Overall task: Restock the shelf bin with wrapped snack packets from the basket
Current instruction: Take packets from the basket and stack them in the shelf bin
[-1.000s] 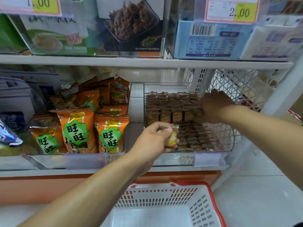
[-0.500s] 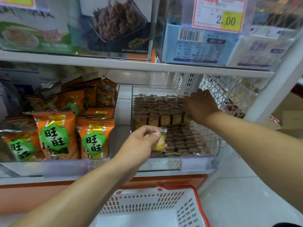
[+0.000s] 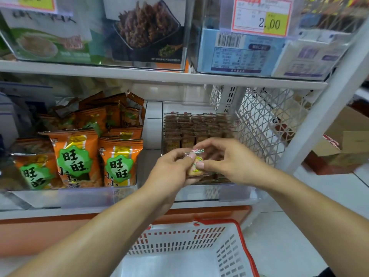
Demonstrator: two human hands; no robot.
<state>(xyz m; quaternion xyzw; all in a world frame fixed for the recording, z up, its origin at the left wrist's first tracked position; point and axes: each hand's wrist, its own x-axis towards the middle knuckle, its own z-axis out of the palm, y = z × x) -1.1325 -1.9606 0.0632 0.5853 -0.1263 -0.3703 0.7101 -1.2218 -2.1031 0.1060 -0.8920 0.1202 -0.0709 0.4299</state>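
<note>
A small wrapped snack packet [image 3: 196, 165] is held in front of the clear shelf bin [image 3: 235, 193]. My left hand [image 3: 171, 172] pinches its left side and my right hand [image 3: 229, 160] pinches its right side with thumb and fingers. Behind my hands, the bin holds rows of several brown wrapped packets [image 3: 191, 126]. Below, on the floor, stands the white basket with a red rim [image 3: 242, 236]; the part of its inside in view shows no packets.
Orange snack bags [image 3: 117, 160] fill the bin to the left. A white wire mesh panel [image 3: 265, 120] closes the shelf's right end. Boxes behind clear fronts and a 2.00 price tag [image 3: 261, 17] sit on the shelf above. Cardboard boxes [image 3: 343, 148] lie at right.
My right hand has drawn back from the rows at the bin's rear and now pinches the packet that my left hand was holding alone. The camera view has shifted slightly.
</note>
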